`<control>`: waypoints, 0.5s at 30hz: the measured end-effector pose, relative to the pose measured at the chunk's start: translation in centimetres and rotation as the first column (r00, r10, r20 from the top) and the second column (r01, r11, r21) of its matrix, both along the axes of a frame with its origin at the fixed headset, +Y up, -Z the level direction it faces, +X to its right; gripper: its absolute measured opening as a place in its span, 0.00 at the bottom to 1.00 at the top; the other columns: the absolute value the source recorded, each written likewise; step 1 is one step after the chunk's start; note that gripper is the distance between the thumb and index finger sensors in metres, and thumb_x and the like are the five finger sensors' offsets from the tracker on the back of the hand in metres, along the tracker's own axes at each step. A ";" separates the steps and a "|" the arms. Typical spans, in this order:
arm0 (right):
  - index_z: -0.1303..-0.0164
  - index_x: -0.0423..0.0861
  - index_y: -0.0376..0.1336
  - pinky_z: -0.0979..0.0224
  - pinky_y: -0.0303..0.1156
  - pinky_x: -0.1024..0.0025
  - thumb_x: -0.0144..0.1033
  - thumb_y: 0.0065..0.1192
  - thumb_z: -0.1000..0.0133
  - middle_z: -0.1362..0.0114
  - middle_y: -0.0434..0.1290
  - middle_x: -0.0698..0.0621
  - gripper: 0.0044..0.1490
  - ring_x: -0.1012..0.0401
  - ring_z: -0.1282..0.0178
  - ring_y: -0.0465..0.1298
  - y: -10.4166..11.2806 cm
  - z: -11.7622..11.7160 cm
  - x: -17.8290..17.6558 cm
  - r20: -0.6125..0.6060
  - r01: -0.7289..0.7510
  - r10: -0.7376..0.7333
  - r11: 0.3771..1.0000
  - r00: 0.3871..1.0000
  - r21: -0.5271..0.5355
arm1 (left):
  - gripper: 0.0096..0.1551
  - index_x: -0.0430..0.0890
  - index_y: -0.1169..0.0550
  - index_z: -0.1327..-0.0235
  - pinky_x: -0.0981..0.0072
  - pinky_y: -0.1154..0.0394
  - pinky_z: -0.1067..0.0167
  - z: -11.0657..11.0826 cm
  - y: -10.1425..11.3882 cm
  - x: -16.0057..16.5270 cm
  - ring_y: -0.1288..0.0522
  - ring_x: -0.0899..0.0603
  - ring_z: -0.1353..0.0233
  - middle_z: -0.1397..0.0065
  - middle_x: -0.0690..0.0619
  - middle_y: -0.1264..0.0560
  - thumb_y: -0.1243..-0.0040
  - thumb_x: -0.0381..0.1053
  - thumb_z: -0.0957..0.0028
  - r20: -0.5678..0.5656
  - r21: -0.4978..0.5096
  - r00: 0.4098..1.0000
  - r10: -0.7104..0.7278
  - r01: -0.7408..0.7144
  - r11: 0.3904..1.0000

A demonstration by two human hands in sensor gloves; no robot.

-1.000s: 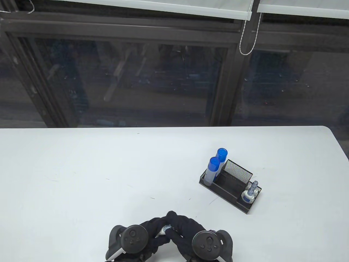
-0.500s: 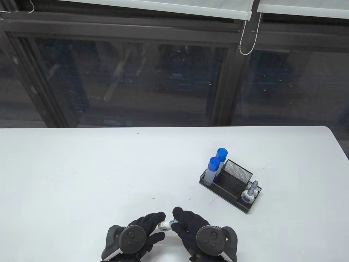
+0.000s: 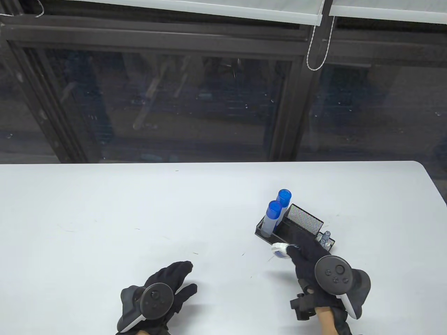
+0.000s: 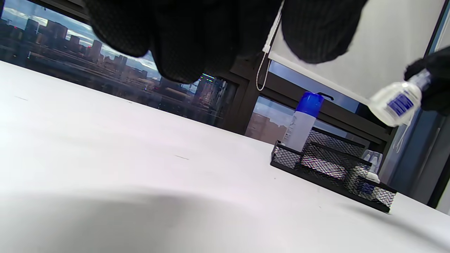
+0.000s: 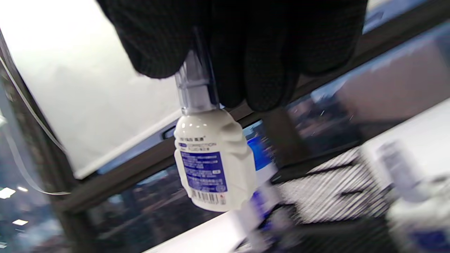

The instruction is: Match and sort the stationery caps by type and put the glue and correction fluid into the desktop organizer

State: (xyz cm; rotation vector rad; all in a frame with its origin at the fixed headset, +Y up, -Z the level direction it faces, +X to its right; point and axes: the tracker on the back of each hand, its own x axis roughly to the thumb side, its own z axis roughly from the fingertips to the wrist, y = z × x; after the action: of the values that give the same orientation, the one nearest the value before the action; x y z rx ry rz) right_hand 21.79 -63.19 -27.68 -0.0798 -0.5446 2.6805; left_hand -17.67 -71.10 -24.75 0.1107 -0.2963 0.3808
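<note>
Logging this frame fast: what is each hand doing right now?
Left hand: open, fingers spread, holding nothing.
Right hand: pinching the clear cap of a small white blue-labelled correction fluid bottle.

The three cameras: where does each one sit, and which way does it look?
Table view: high, looking down; both hands, left hand open, right hand gripping the white correction fluid bottle.
Left wrist view: low, facing the black mesh organizer; fingertips on top.
Right wrist view: under the fingers, facing the window.
All three show the bottle.

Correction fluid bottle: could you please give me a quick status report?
Right hand grips correction fluid bottle by its cap, above organizer. Left hand open. Nothing blocking.
</note>
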 end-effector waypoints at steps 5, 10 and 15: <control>0.35 0.42 0.70 0.37 0.75 0.51 0.42 0.69 0.48 0.41 0.81 0.44 0.32 0.52 0.46 0.82 -0.8 -0.9 2.3 0.108 -0.154 0.160 0.986 0.981 -0.067 | 0.37 0.53 0.31 0.22 0.42 0.27 0.31 -0.1 0.1 -0.3 0.21 0.40 0.26 0.20 0.49 0.27 0.43 0.66 0.42 -0.025 0.024 1.000 0.019 -0.018 1.000; 0.35 0.42 0.70 0.38 0.75 0.51 0.42 0.70 0.48 0.42 0.81 0.44 0.32 0.52 0.46 0.82 -2.3 -2.3 3.2 0.163 -0.164 0.184 0.978 0.969 -0.126 | 0.36 0.53 0.31 0.22 0.42 0.27 0.31 -0.2 0.0 -0.4 0.21 0.40 0.26 0.20 0.49 0.27 0.43 0.66 0.42 -0.032 0.013 0.999 0.015 -0.015 1.000; 0.35 0.41 0.71 0.39 0.76 0.51 0.42 0.70 0.48 0.42 0.82 0.44 0.32 0.52 0.47 0.83 -4.2 -3.7 3.4 0.188 -0.173 0.206 0.969 0.960 -0.179 | 0.37 0.53 0.31 0.22 0.42 0.28 0.31 -0.2 0.0 -0.4 0.21 0.40 0.26 0.20 0.49 0.27 0.43 0.66 0.42 -0.037 0.003 0.999 0.012 -0.011 1.000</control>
State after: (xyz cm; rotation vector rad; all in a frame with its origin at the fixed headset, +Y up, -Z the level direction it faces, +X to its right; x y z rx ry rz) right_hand 25.19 -67.43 -31.42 -0.3715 -0.4133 2.9208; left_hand -18.09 -71.11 -24.96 0.1221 -0.2595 0.3894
